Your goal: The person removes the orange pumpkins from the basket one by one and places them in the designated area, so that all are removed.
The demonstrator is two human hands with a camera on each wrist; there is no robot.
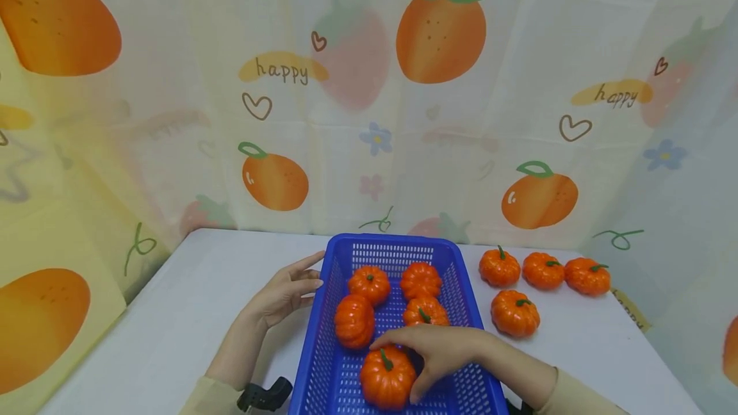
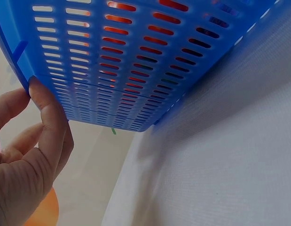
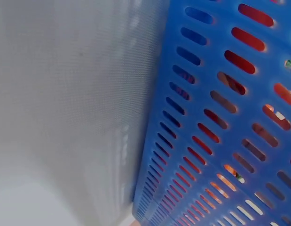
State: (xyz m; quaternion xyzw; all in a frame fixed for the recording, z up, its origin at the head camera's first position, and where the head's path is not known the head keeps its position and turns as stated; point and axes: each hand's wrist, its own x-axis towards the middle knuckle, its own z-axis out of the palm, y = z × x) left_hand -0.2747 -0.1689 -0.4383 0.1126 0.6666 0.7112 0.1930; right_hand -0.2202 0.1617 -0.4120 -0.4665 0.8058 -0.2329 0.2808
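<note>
A blue plastic basket (image 1: 311, 351) with slotted walls stands on the table, holding several small orange pumpkins. My right hand (image 1: 441, 351) reaches over the basket's right side and grips a pumpkin (image 1: 383, 386) with a green stem near the front, thumb on one side and fingers behind. Two more pumpkins, one on its side (image 1: 354, 321) and one upright (image 1: 369, 285), lie farther back on the left. My left hand (image 1: 288, 293) touches the left rim from outside with relaxed fingers (image 2: 46, 108). Through the slots of the basket wall (image 3: 183, 136), orange patches show in the right wrist view.
Right of the basket, several more pumpkins sit on the white table (image 1: 582, 338): one nearer pumpkin (image 1: 515, 314) and a row behind it, including a pumpkin (image 1: 499, 266) at its left end. A fruit-printed cloth (image 1: 357, 146) hangs behind the table.
</note>
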